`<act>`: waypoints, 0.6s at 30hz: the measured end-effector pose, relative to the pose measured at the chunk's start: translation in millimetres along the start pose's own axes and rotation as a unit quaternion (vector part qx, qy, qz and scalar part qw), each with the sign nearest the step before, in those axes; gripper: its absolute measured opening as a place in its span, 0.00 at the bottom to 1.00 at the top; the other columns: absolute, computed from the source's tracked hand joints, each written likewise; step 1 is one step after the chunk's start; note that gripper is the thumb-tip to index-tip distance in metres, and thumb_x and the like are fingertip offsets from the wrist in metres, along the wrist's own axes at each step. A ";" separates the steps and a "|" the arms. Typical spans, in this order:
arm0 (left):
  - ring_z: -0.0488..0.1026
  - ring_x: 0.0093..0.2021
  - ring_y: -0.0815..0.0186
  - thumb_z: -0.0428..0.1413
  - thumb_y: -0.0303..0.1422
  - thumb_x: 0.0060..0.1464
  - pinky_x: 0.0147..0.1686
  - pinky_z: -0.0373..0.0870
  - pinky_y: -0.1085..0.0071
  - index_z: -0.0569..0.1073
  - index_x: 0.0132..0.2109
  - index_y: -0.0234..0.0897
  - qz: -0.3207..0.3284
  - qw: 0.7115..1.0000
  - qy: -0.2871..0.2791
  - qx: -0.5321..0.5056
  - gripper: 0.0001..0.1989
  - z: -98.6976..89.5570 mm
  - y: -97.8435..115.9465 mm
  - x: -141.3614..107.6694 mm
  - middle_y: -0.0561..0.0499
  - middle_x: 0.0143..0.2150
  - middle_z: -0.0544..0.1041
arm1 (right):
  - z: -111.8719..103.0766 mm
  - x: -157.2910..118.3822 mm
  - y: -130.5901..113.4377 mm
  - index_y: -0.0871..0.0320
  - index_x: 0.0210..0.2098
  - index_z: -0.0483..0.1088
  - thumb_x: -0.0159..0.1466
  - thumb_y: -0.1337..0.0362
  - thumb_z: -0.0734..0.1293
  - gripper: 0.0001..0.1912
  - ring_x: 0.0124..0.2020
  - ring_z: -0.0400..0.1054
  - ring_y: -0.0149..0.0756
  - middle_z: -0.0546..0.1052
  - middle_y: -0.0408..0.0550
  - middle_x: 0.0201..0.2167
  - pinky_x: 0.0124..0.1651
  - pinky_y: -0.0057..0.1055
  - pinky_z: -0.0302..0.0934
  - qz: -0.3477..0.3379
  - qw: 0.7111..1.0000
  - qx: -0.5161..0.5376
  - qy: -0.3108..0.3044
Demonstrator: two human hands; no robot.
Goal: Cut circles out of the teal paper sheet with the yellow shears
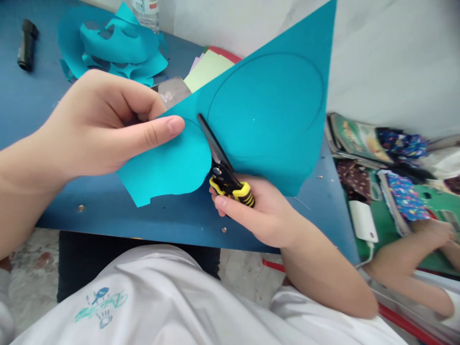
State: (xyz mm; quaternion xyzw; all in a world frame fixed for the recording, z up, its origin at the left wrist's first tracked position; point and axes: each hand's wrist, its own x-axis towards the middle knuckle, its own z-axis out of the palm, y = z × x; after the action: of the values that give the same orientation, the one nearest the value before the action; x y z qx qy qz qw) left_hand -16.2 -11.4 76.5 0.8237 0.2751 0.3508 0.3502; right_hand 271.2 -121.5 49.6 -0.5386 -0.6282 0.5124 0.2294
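Note:
My left hand (118,122) pinches a sheet of turquoise paper (273,105) between thumb and fingers, holding it up over the desk. Rounded pencil outlines are drawn on the sheet, a large one on its right part. My right hand (262,208) is wrapped round the yellow-and-black handles of a pair of scissors (221,165). Their dark blades lie across the paper, beside a curved cut edge right of my left thumb. The left portion of the sheet hangs below that thumb. Some of my right fingers are hidden behind the handles and the paper.
Turquoise paper offcuts (118,43) lie at the back left of the blue desk (172,218), near a black cylindrical object (28,45) and a plastic bottle (146,13). Pale green paper (208,69) lies behind the sheet. At right, a co-worker's arm (406,258) rests by a white power bank (362,220).

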 end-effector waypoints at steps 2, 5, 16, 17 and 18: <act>0.51 0.22 0.90 0.63 0.41 0.75 0.25 0.49 0.89 0.67 0.24 0.28 -0.002 1.000 -0.011 -0.007 0.32 0.4 0.3 0.7 0.62 0.23 0.55 | 0.3 0.1 0.9 0.53 0.36 0.72 0.72 0.52 0.73 0.14 0.31 0.71 0.40 0.76 0.46 0.28 0.32 0.36 0.64 -0.009 1.000 -0.004 -0.005; 0.53 0.21 0.89 0.66 0.40 0.73 0.22 0.45 0.91 0.70 0.24 0.28 -0.039 0.998 -0.017 -0.040 0.31 -0.5 0.7 2.3 0.61 0.22 0.56 | 0.7 0.1 0.7 0.53 0.35 0.71 0.72 0.52 0.72 0.14 0.31 0.69 0.39 0.76 0.46 0.29 0.32 0.36 0.61 -0.015 1.000 -0.014 -0.006; 0.87 0.42 0.56 0.57 0.41 0.79 0.42 0.86 0.57 0.81 0.37 0.28 -0.123 0.955 0.151 -0.222 0.23 -2.1 -15.9 -15.6 0.56 0.28 0.70 | 0.3 0.2 -1.8 0.53 0.34 0.70 0.71 0.52 0.73 0.15 0.30 0.68 0.39 0.74 0.45 0.27 0.32 0.36 0.62 -0.018 1.000 -0.014 -0.006; 0.88 0.46 0.52 0.56 0.47 0.80 0.44 0.87 0.54 0.83 0.43 0.30 -0.108 0.943 0.201 -0.241 0.25 -3.3 -20.4 -17.4 0.54 0.31 0.74 | 0.3 0.2 -2.0 0.53 0.34 0.71 0.71 0.52 0.73 0.15 0.30 0.69 0.39 0.75 0.45 0.28 0.32 0.36 0.62 -0.017 1.000 -0.011 -0.002; 0.88 0.47 0.51 0.56 0.52 0.79 0.44 0.88 0.54 0.83 0.47 0.32 -0.097 0.934 0.237 -0.249 0.26 -4.9 -24.6 -17.7 0.53 0.33 0.76 | 0.3 0.3 -2.0 0.53 0.34 0.71 0.70 0.52 0.74 0.15 0.30 0.69 0.39 0.75 0.46 0.28 0.32 0.36 0.63 -0.015 1.000 -0.008 0.003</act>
State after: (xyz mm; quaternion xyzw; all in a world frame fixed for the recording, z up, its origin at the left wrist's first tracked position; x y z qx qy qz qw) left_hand -35.8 -7.0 53.2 0.5721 0.3323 0.5576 0.5013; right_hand 269.9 -121.1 51.2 -0.5326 -0.6397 0.5019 0.2350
